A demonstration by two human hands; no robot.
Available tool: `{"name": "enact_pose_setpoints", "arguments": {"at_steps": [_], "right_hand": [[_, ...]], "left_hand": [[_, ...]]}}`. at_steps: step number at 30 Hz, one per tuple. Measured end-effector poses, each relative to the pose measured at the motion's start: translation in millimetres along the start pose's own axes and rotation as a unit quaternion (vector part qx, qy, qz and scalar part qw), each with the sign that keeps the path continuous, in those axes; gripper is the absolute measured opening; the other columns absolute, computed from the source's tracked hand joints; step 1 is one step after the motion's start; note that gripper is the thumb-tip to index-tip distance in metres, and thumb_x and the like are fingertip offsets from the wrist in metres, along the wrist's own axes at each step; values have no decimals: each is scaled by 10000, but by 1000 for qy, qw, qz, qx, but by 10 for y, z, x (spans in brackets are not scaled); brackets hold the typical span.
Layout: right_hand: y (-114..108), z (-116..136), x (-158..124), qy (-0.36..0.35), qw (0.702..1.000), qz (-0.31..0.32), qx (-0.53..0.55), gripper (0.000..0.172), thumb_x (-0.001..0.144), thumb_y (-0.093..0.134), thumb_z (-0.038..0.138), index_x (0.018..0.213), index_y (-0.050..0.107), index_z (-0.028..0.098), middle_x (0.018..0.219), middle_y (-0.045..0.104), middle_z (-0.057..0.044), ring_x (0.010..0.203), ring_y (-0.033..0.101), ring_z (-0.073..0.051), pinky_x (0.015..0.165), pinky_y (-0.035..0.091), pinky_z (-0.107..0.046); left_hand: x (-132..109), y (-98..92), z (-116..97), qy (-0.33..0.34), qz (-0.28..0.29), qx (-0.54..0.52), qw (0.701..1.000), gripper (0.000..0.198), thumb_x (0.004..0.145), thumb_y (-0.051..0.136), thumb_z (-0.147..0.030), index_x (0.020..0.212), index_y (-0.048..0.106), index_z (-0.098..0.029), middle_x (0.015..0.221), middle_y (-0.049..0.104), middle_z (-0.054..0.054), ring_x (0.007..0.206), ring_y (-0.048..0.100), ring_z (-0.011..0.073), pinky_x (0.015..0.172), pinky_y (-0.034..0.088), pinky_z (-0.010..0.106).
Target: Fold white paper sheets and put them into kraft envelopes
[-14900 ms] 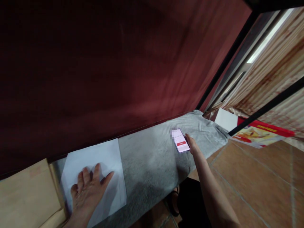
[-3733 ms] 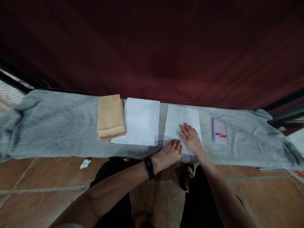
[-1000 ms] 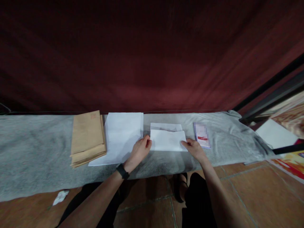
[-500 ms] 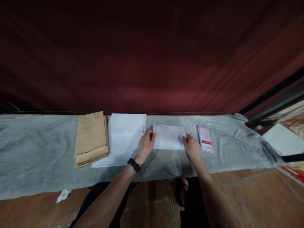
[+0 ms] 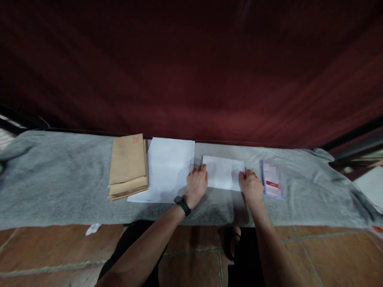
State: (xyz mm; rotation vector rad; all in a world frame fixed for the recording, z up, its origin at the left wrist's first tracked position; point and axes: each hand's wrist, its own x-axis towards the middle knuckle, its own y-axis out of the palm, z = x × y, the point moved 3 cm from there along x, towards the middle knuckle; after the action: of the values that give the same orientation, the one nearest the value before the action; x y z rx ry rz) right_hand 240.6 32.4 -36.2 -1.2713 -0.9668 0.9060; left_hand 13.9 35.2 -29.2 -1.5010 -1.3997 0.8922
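A folded sheet of white paper (image 5: 224,172) lies on the grey cloth, its long side running left to right. My left hand (image 5: 197,184), below a black wristwatch, has its fingers drawn together at the sheet's left edge; its thumb is mostly hidden. At the opposite edge my right hand (image 5: 251,186) pinches the sheet, thumb on top and fingers curled. Left of my left hand are large white sheets (image 5: 172,167), partly covered by a stack of brown paper envelopes (image 5: 127,159) with a small red print on top.
A phone-like flat item with a lilac edge (image 5: 271,181), partly blurred out, lies right of my right hand. The grey cloth (image 5: 74,179) covers a long narrow surface against a dark red curtain (image 5: 179,79). A crumpled white tissue (image 5: 93,229) is on the tiled floor.
The view has swung a little, so things sit further right in it. My left hand has turned, its fingers now lying more over the folded sheet's left edge. My right hand keeps its hold.
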Motion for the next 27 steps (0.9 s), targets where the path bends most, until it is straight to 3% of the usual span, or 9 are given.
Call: {"name": "enact_pose_setpoints", "arguments": {"at_steps": [6,11,15,21,24,27], "right_hand": [[45,-4,6,4,999,-23,-24,323,996,442,375,1058,660,145,969,719,-136,808,718,-253,644,476,-301],[30,12,-7,-7,999,-30,-44,335,1005,423,373,1052,657,138,965,714,-141,795,714,-261,632,470,-308],[15,25,-15,-8,999,-21,-46,330,1010,407,352,1049,655,139,969,709,-147,793,707,-252,644,467,-303],[44,-11,-2,-8,999,-47,-21,347,992,400,348,1085,639,115,989,680,-167,831,677,-267,686,471,-326],[32,-18,27,-27,995,-100,8,386,956,456,359,1169,606,73,1074,639,-218,992,625,-331,806,472,-389],[54,73,30,-94,983,-136,77,473,941,475,387,1295,543,82,1271,567,-239,1182,525,-364,951,429,-460]], "left_hand": [[-25,72,-32,42,-29,76,996,367,963,377,-115,1283,558,-126,1272,612,178,1148,584,306,932,491,430],[-118,202,-150,191,-44,95,976,464,957,359,-96,1402,486,-128,1565,392,160,1422,386,311,1145,331,487],[-225,318,-249,303,-20,57,951,441,1005,391,-245,1437,469,-191,1590,379,91,1497,269,235,1231,191,462],[-275,390,-223,307,-3,16,952,476,1022,398,-403,1483,420,-283,1591,383,53,1487,296,234,1228,165,485],[-289,392,-213,308,-6,12,951,481,1020,403,-423,1483,422,-295,1590,385,52,1487,295,242,1229,143,499],[-298,393,-219,306,-8,14,952,478,1022,394,-425,1479,429,-289,1594,378,53,1492,284,242,1230,138,505]]}}
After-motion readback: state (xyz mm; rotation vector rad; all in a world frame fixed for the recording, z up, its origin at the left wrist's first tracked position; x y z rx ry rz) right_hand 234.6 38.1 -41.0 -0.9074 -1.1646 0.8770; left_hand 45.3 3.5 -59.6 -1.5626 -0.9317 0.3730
